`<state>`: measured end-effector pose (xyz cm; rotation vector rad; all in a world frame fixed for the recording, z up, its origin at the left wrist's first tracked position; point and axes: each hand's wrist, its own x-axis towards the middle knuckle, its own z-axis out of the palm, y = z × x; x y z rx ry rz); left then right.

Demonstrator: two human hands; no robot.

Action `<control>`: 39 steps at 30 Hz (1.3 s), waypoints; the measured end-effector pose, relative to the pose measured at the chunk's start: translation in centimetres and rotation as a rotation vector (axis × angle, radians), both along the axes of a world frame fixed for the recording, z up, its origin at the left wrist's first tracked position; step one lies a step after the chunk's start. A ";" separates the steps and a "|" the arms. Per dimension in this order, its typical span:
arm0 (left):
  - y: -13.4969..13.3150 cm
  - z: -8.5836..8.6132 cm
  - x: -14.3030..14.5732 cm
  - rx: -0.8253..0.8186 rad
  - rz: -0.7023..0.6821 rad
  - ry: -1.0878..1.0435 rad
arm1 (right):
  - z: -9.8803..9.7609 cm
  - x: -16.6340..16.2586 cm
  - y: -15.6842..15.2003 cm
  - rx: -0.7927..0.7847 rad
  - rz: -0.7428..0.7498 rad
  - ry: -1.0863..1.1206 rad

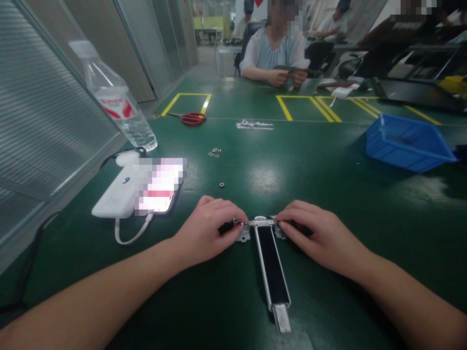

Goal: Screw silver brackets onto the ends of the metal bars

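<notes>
1. The left hand [206, 231] and right hand [321, 238] meet at the head of a slim metal bracket assembly [273, 267], which lies lengthwise on the green surface [310, 301] at 6 o'clock, its black-faced strip running toward the wearer.
2. Both grips are clenched: each hand's fingertips [237, 218] pinch one end of a thin steel pin [261, 223] lying crosswise over the assembly's head. The fingers partly hide the pin's ends.
3. So far, the pin sits across the head, between two small metal tabs. Whether it is fully seated cannot be told. A small cluster of loose metal washers [214, 152] lies at 11 o'clock, with a lone metal ring [222, 184] nearer the hands, neither fitted.
4. Red-handled scissors [192, 119] lie at 11 o'clock, and a blue plastic tray [406, 143] sits at 2 o'clock. A white power bank [115, 194] is wired to a phone [158, 185] at 10 o'clock, beside a water bottle [116, 99].
5. Across the surface at 12 o'clock, a co-worker's hands [288, 76] hold a dark item.
</notes>
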<state>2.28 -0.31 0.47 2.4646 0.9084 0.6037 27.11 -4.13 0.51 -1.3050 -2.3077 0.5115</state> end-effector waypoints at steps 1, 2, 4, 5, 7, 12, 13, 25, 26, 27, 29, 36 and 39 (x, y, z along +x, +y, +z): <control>0.0 0.0 0.0 0.000 -0.002 -0.003 | 0.0 0.0 0.0 0.003 0.001 -0.001; 0.0 -0.1 0.0 0.000 -0.005 -0.005 | 0.0 0.0 0.0 0.005 0.002 -0.002; 0.1 -0.1 0.0 0.001 -0.011 -0.006 | 0.0 0.0 0.0 0.003 0.001 -0.006; 0.1 -0.2 0.0 0.001 -0.014 -0.003 | 0.0 0.0 0.0 0.000 0.001 -0.006; 0.1 -0.1 0.0 -0.004 -0.018 0.006 | 0.0 0.1 0.0 -0.007 0.003 -0.007; 0.0 0.1 0.0 -0.012 -0.022 0.018 | 0.1 0.1 0.0 -0.011 0.008 -0.001; 0.0 0.1 0.0 -0.011 -0.023 0.018 | 0.1 0.1 0.0 -0.014 0.006 0.000; -0.1 0.0 0.1 -0.006 0.001 0.003 | 0.1 0.0 0.0 -0.003 -0.001 -0.008; -0.1 0.0 0.1 -0.009 0.005 0.009 | 0.1 0.0 0.0 -0.002 0.001 -0.008; -0.1 0.1 0.1 -0.010 0.007 0.015 | 0.2 0.0 0.0 0.000 0.002 -0.008; -0.1 0.1 0.1 -0.010 0.011 0.019 | 0.2 0.0 0.0 0.001 0.006 -0.006; 0.0 0.0 0.1 -0.016 -0.005 0.002 | 0.1 0.0 0.0 0.001 0.006 -0.007; -0.1 -0.1 0.1 -0.023 -0.014 -0.028 | 0.1 0.0 0.0 0.004 0.008 0.000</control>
